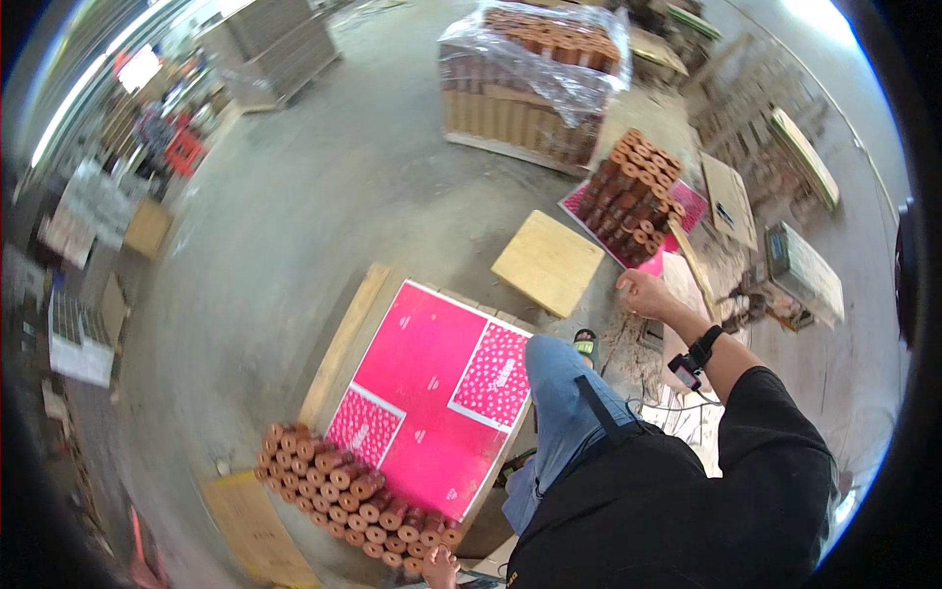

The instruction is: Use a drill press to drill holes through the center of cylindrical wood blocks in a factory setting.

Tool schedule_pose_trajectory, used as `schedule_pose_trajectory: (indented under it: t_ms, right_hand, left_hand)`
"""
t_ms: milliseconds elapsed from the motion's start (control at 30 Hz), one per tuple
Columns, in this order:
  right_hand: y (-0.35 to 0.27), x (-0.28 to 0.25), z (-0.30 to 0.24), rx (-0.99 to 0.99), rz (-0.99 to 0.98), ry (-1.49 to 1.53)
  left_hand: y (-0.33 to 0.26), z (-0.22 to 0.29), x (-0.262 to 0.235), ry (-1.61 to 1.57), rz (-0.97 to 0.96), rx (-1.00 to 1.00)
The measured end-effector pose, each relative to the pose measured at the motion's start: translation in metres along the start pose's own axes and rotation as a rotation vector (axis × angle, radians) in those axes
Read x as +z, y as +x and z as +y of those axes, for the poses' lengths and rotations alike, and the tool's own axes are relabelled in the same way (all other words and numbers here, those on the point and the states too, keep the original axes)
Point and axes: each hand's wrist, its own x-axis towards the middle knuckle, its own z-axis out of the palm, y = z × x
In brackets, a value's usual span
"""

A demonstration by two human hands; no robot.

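Note:
My right hand (643,294) hangs over the floor near a stack of reddish-brown hollow cylinders (633,196), apart from it. Its fingers are loosely bent, with nothing seen in them. At the lower edge, my left hand (441,568) is partly cut off, close to the end of another stack of such cylinders (363,501). The fingers that show are slightly bent and apart, and no held thing is visible. That stack lies in rows along the near-left edge of a pallet. Bright pink printed sheets (417,368) cover the rest of its top.
A yellowish board (549,262) lies on the floor beyond the pallet (339,344). Farther off stands a plastic-wrapped pallet load (530,98) of cylinders. Flat cardboard (257,530) lies at the lower left. A dusty metal box (803,270) stands to the right.

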Motion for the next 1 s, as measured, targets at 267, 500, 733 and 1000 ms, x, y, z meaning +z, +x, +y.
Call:
schedule_pose_trajectory:
  t_ms: [267, 500, 733, 1000]
  right_hand:
    - [0.026, -0.047, 0.15, 0.351, -0.055, 0.007]
    - [-0.025, -0.023, 0.274, 0.572, 0.081, 0.263]
    - [-0.049, 0.009, 0.314, 0.876, 0.063, 0.448]
    - [-0.009, 0.033, 0.315, 0.872, 0.255, 0.805]
  left_hand:
    - [0.02, 0.171, 0.39, 1.54, 0.164, 0.229]
    - [0.088, 0.137, 0.712, 1.801, -0.613, 0.446]
    - [0.118, 0.091, 0.92, 2.313, -0.954, 0.542]
    - [0.119, -0.012, 1.053, 2.642, -1.445, 0.573]
